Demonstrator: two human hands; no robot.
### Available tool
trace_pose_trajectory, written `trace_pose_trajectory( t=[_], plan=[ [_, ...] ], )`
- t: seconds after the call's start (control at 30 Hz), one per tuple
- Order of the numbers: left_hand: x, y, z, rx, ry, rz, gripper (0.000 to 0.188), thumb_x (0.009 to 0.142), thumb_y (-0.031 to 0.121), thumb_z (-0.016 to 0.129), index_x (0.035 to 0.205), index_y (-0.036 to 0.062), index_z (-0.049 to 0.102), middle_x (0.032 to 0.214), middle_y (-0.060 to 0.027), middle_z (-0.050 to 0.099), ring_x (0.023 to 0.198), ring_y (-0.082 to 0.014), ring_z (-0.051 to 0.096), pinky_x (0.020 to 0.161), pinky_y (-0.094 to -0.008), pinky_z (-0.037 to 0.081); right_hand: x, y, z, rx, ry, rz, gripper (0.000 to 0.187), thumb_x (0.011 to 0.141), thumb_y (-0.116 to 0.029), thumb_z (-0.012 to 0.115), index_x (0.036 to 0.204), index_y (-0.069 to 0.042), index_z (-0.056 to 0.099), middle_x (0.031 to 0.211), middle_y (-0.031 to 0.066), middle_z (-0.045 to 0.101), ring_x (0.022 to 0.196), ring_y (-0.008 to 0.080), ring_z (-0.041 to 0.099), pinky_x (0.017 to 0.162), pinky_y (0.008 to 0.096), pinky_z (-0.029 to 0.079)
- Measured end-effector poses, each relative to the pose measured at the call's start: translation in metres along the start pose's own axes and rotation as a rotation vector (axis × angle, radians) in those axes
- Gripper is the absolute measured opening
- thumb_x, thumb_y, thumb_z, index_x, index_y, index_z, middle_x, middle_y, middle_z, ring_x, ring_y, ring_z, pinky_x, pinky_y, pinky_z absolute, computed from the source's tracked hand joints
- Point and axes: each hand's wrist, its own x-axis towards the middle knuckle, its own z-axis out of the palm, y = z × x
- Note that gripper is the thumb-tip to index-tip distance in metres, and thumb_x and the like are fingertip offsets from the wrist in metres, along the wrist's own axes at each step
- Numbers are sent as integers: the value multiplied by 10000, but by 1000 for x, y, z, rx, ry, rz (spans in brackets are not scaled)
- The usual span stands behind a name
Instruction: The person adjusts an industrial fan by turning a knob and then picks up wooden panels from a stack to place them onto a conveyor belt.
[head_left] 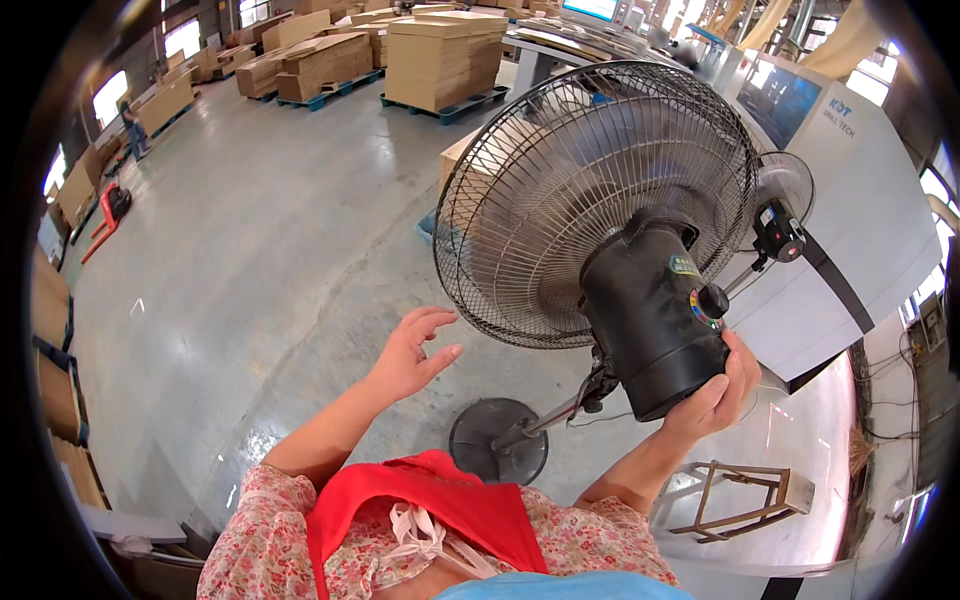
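Observation:
A large black pedestal fan (655, 320) stands in front of me, its wire cage facing away and its blades blurred. My right hand (715, 392) is curled round the rear end of the fan's motor housing, thumb below and fingers along its right side. Just above those fingers sits a round black knob (713, 301) over a coloured dial. To the left of the cage, my left hand (415, 350) is raised in the air with fingers apart and nothing in it. The fan's round base (480, 445) rests on the floor, joined by a slanting metal pole.
Behind the fan is a big white machine (850, 190), with a smaller fan (780, 225) beside it. A wooden frame stool (745, 500) stands at the lower right. Stacked boards (440, 65) sit on pallets at the back. A red pallet jack (105, 220) and a person (133, 130) are far left.

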Motion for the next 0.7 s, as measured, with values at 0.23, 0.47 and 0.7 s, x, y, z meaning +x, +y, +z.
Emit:
trace_pose_trajectory(
  t=[0.23,0.47,0.7],
  plan=[
    [-15,0,-2,44,-62,-64,354,829,181,669,1137,51,555,1183,-115,538,1024,-248,534,797,-329,478,-10,-2,0,37,56,25,309,923,-184,358,1113,-2,520,1048,188,618,942,349,547,856,480,430],
    [-38,-18,-2,46,-28,-52,344,810,214,686,1097,58,574,1134,-88,562,890,-235,548,694,-318,490,-18,-6,-10,40,153,169,367,934,-186,326,1038,81,556,1075,213,580,985,314,544,885,428,441],
    [-50,-29,1,34,-49,-95,345,809,212,687,1099,60,581,1130,-87,563,912,-235,563,721,-320,493,-12,-3,-10,-28,41,66,297,955,-171,355,1137,9,506,1098,211,595,965,339,548,853,457,434]
  ],
)
